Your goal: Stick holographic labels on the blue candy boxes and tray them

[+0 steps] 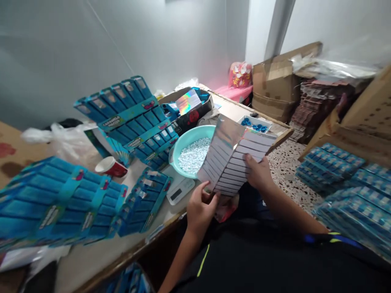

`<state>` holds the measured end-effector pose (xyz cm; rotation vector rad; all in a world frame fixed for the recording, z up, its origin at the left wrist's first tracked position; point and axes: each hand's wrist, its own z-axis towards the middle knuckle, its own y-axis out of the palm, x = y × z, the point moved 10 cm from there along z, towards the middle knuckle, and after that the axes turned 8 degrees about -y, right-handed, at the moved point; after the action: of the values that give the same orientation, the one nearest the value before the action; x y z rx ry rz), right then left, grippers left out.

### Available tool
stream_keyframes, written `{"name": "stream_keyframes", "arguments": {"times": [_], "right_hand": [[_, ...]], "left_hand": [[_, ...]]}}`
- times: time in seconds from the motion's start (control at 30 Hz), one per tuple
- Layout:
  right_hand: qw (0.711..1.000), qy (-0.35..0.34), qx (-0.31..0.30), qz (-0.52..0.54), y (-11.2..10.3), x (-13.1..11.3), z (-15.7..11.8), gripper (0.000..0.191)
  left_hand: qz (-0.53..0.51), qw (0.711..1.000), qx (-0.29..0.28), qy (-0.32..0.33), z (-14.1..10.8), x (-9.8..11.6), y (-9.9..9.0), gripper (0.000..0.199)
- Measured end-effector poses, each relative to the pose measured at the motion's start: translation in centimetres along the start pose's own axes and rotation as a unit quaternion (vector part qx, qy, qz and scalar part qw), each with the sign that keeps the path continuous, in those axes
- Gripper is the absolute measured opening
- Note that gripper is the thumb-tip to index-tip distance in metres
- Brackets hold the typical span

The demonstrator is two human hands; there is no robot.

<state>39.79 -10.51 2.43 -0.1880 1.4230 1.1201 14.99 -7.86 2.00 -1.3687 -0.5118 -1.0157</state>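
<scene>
Both hands hold a fanned stack of silvery cards (235, 162), with pale strips parted by dark lines and a shiny face at upper left. My left hand (201, 209) pinches its lower left corner between thumb and fingers. At the right side, my right hand (259, 173) grips it, thumb on the near face. Just behind the stack sits a turquoise basin (180, 142) of small white pellets (194, 154), partly hidden by the cards. The basin rests on a white digital scale (181, 191). Under my left hand, a reddish item (226, 209) shows, its kind unclear.
Blue boxes are stacked on the table at left (61, 199) and behind (134, 122). A red-and-white cup (111, 167) stands between them. A white tray (255, 123) holds blue pieces. On the floor at right are wrapped blue packs (357, 203); cartons (275, 89) stand farther back.
</scene>
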Motion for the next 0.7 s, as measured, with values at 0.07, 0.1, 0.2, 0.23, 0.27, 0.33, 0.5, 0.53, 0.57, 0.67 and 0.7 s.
{"name": "stream_keyframes", "arguments": {"times": [0.07, 0.1, 0.2, 0.23, 0.27, 0.33, 0.5, 0.53, 0.57, 0.67, 0.7], "right_hand": [[1.0, 0.0, -0.004, 0.02, 1.0, -0.5, 0.6, 0.047], [0.999, -0.001, -0.032, 0.025, 2.3, -0.8, 0.8, 0.045], [0.984, -0.014, -0.179, -0.012, 7.8, -1.5, 0.7, 0.05], [0.974, -0.027, -0.221, -0.044, 9.6, -1.8, 0.5, 0.059], [0.963, -0.052, -0.25, -0.087, 11.0, -2.3, 0.4, 0.068], [0.935, -0.134, -0.263, -0.197, 13.0, -3.9, 0.2, 0.08], [0.807, -0.27, -0.371, -0.373, 16.4, -5.8, -3.4, 0.059], [0.786, -0.265, -0.408, -0.382, 16.8, -5.4, -4.2, 0.059], [0.771, -0.255, -0.437, -0.388, 16.9, -5.0, -4.8, 0.059], [0.75, -0.227, -0.491, -0.381, 17.2, -4.1, -5.6, 0.042], [0.742, -0.222, -0.514, -0.37, 17.4, -3.8, -5.7, 0.034]], "left_hand": [[0.086, 0.992, 0.046, 0.078, 0.7, 2.5, -2.4, 0.06], [0.095, 0.987, 0.063, 0.111, 0.9, 3.7, -3.4, 0.073], [0.031, 0.987, 0.016, 0.159, 1.5, 6.1, -3.7, 0.098], [0.001, 0.987, -0.023, 0.156, 1.7, 6.3, -2.9, 0.089], [-0.027, 0.987, -0.058, 0.145, 1.9, 6.2, -1.9, 0.076], [-0.073, 0.989, -0.082, 0.104, 2.2, 5.4, -0.3, 0.055], [-0.09, 0.992, -0.009, 0.087, 2.8, 4.4, 0.2, 0.054], [-0.064, 0.992, -0.029, 0.108, 2.8, 4.8, 0.5, 0.053], [-0.036, 0.989, -0.058, 0.13, 2.8, 5.2, 0.8, 0.052], [0.018, 0.977, -0.122, 0.172, 2.1, 5.7, 0.2, 0.045], [0.025, 0.974, -0.124, 0.186, 1.8, 5.8, -0.6, 0.043]]}}
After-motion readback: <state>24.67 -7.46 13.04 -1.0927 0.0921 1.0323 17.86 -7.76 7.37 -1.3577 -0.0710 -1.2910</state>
